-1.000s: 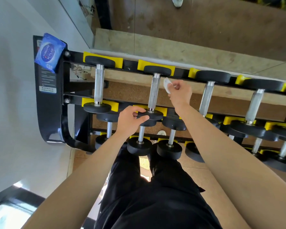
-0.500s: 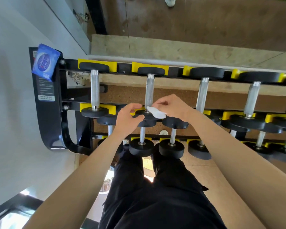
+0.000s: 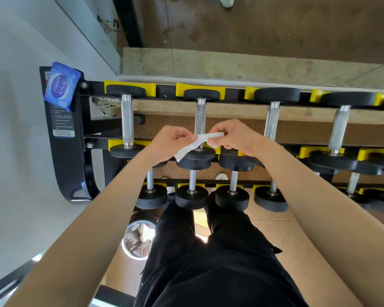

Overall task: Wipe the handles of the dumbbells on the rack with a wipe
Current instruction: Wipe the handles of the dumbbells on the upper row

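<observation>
White wipe [image 3: 197, 144] hangs stretched between both hands, just in front of the rack's [image 3: 62, 156] top row, over the near end of the second dumbbell [image 3: 200, 116] from the rack's left end. The left hand [image 3: 167, 145] pinches one end and the right hand [image 3: 233, 138] pinches the other, the two held close together. A blue wipe pack [image 3: 61, 85] sits on the rack's left end plate. A lined bin [image 3: 136, 242] stands on the floor below the rack's lowest row.
</observation>
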Demonstrator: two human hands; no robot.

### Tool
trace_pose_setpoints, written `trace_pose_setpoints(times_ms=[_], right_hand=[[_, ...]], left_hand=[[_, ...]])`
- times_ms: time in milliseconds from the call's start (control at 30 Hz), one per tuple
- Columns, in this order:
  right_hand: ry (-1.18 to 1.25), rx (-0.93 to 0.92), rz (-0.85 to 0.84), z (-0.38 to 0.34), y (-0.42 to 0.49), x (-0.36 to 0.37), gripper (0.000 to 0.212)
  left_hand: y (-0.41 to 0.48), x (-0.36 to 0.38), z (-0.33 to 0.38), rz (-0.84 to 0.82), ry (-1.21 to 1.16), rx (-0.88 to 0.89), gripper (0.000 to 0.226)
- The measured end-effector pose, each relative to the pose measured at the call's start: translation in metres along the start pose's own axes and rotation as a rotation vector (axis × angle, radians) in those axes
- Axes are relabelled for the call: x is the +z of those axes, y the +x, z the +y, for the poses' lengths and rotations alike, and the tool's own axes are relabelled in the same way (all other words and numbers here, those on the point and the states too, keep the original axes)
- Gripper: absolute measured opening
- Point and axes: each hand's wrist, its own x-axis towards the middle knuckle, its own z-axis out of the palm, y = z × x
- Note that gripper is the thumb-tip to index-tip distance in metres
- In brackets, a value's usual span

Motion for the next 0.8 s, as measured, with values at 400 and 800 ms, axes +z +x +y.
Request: trace_pose_setpoints(times_ms=[400, 800], right_hand=[[-0.126, 0.168, 0.123, 0.040, 0.020, 0.016, 0.021], [-0.644, 0.177, 0.284, 0.052, 0.030, 0.023, 0.026]], left_hand=[[0.012, -0.012, -0.046, 0.135, 0.062, -0.126, 0.007], [0.036, 0.006, -0.035, 0.090, 0.615, -0.037, 0.022]])
